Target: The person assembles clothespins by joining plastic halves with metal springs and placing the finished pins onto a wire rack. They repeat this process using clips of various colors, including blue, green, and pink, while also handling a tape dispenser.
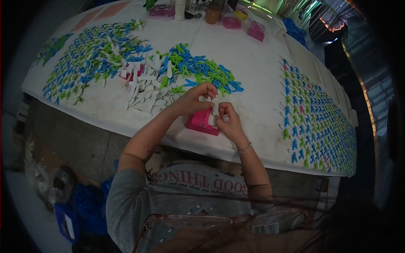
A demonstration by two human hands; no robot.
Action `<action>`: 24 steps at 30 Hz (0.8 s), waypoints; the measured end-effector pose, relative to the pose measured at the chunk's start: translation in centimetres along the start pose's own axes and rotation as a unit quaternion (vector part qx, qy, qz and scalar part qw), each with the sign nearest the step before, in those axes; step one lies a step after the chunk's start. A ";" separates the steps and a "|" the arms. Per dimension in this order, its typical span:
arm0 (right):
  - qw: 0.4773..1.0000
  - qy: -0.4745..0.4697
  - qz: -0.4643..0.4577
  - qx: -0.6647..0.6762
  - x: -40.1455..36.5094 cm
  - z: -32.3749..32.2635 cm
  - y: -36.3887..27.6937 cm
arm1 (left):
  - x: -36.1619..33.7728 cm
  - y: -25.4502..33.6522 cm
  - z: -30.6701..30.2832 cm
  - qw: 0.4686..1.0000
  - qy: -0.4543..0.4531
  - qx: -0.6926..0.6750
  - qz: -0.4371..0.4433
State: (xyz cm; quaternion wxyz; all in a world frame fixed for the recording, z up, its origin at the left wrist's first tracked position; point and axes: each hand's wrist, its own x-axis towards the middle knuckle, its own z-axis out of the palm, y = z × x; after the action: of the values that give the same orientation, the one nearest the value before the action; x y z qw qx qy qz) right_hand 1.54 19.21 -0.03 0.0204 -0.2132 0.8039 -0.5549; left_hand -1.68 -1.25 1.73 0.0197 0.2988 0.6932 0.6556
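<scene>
A bright pink block (201,122) sits at the table's front edge, below my hands. A small white strip (215,110) stands over its right side, between my two hands. My left hand (197,99) is closed, its thumb and fingertips pinching at the top of the white strip. My right hand (230,122) has curled fingers at the strip's lower right side, closed on it. Loose white pieces (147,92) lie in a pile to the left, beside blue and green clips (202,69).
Rows of blue and green clips (314,122) cover the right side of the white table (253,84); more (80,59) spread over the left. Pink packs (255,31), a brown jar (213,16) and a white bottle (179,10) stand along the far edge.
</scene>
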 end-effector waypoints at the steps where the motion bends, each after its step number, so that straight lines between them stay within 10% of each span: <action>1: 1.000 0.001 0.001 0.000 -0.1 -0.1 -0.1 | -0.2 0.0 -0.2 1.000 -0.010 -0.006 -0.015; 16: 0.987 0.021 -0.027 -0.154 -1.0 -4.9 -1.4 | -0.7 -1.8 2.4 0.970 -0.034 0.233 0.058; 24: 0.993 0.023 -0.067 0.096 1.2 -5.4 -2.4 | 0.2 -2.4 4.1 0.988 -0.008 0.145 0.060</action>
State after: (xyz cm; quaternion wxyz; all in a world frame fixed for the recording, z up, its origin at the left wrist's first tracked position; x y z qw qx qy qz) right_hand -0.23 22.84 4.42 -0.0147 -0.2514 0.7310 -0.6342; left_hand -1.07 2.59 -1.02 -0.0572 0.3447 0.7620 0.5453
